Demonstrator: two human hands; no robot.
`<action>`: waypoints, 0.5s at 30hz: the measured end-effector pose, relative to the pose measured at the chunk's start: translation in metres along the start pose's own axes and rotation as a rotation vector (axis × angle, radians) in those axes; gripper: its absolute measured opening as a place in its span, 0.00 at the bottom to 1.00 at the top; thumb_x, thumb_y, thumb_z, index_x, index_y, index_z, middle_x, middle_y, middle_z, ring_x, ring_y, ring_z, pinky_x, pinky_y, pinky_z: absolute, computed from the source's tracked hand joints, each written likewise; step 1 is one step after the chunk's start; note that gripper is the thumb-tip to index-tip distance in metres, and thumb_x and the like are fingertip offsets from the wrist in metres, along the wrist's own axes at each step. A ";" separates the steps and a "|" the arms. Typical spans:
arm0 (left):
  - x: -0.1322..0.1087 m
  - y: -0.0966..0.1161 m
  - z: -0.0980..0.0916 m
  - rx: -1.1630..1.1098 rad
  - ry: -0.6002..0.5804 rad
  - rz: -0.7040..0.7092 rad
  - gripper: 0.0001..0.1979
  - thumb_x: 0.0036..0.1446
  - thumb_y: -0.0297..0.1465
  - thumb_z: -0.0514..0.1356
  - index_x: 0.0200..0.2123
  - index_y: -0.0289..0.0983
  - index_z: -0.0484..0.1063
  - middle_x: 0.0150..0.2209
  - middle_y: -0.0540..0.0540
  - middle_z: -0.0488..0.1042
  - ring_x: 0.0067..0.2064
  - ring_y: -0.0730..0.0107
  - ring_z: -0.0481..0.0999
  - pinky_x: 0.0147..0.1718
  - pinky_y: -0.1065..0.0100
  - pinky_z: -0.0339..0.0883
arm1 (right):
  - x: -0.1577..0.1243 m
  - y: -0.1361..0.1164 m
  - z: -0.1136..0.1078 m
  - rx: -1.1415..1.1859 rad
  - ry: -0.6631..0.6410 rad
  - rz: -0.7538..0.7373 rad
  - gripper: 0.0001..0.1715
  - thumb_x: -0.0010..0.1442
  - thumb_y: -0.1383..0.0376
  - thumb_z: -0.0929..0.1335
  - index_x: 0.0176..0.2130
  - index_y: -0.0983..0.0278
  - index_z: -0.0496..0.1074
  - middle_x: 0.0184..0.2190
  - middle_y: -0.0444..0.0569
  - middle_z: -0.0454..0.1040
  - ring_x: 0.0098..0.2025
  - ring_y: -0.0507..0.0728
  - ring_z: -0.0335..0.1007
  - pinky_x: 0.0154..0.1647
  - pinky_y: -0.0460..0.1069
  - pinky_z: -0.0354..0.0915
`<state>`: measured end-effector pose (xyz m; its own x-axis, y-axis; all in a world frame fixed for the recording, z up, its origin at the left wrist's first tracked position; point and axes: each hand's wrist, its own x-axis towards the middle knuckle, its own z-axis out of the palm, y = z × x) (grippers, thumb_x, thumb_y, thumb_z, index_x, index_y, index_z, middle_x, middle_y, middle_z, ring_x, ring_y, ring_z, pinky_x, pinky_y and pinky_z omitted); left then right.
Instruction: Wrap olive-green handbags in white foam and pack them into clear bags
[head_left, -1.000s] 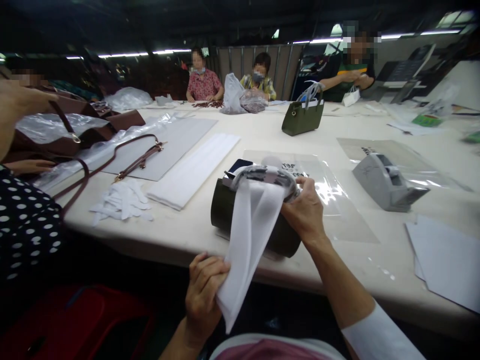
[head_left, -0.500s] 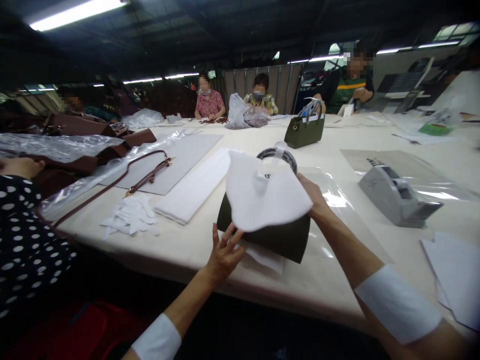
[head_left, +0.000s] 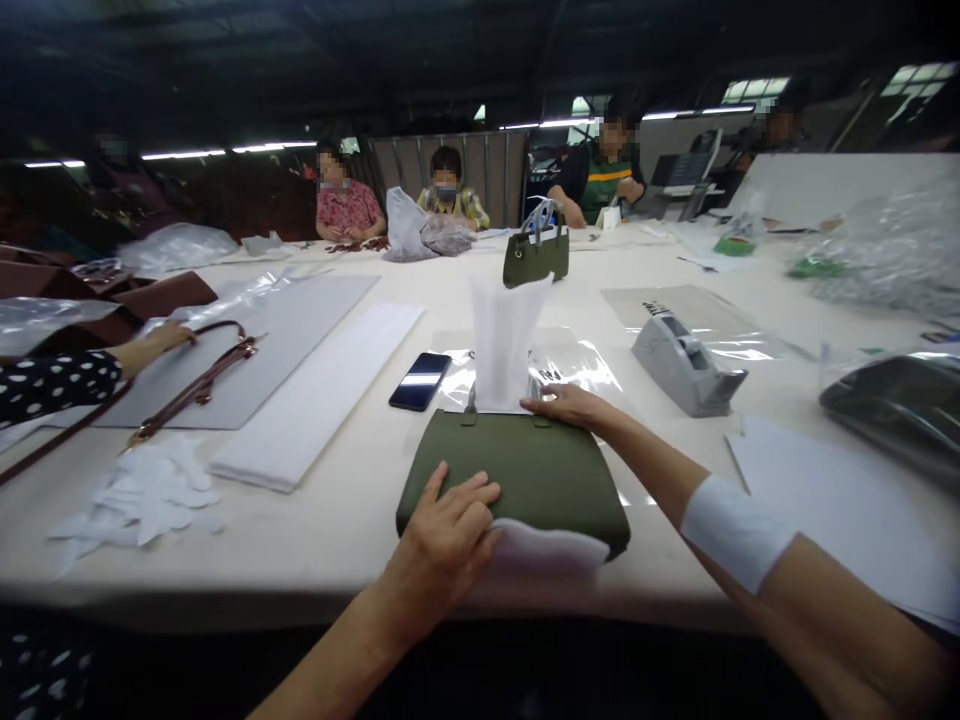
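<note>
A white sheet (head_left: 506,345) mostly hides the handles (head_left: 472,401) of the green bag (head_left: 525,475); whether the right hand (head_left: 570,405) pinches it, I cannot tell. The left hand (head_left: 442,530), fingers spread, rests on the bag, atop a pale table (head_left: 315,545). Beyond, 3 people (head_left: 350,212), dark ceiling (head_left: 420,70).

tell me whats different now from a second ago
The white sheet, which hung toward the person over the near olive-green handbag, now stands up at its top edge. The left hand let go of the sheet and rests on the bag's face. A co-worker's hand has reached toward the brown strap. The right hand stays by the bag's top; the tape dispenser stays put.
</note>
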<state>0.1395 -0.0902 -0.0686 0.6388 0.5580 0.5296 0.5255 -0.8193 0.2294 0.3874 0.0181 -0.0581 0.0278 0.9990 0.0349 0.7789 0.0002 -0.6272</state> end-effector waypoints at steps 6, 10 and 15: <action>-0.006 -0.003 0.004 -0.038 0.026 -0.027 0.04 0.55 0.23 0.54 0.33 0.36 0.66 0.45 0.44 0.73 0.52 0.65 0.68 0.59 0.51 0.47 | -0.098 0.001 -0.028 0.001 -0.068 -0.633 0.50 0.48 0.38 0.63 0.59 0.64 0.54 0.58 0.56 0.58 0.59 0.64 0.53 0.60 0.60 0.47; -0.006 -0.006 0.009 -0.028 0.053 0.027 0.04 0.53 0.22 0.55 0.32 0.36 0.66 0.43 0.45 0.73 0.51 0.66 0.68 0.58 0.53 0.49 | -0.135 0.019 0.004 -0.215 0.061 -0.844 0.32 0.54 0.55 0.68 0.55 0.62 0.60 0.54 0.52 0.64 0.58 0.60 0.55 0.63 0.60 0.36; 0.032 -0.012 -0.012 0.023 0.106 0.111 0.04 0.53 0.24 0.57 0.33 0.36 0.66 0.40 0.44 0.73 0.45 0.68 0.71 0.54 0.56 0.58 | -0.127 0.027 0.025 -0.102 0.261 -0.795 0.20 0.55 0.59 0.68 0.47 0.61 0.68 0.47 0.49 0.70 0.54 0.57 0.60 0.60 0.58 0.44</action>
<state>0.1470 -0.0642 -0.0444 0.6318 0.4459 0.6340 0.4684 -0.8714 0.1461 0.3891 -0.1072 -0.0991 -0.4191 0.6608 0.6226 0.6802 0.6827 -0.2668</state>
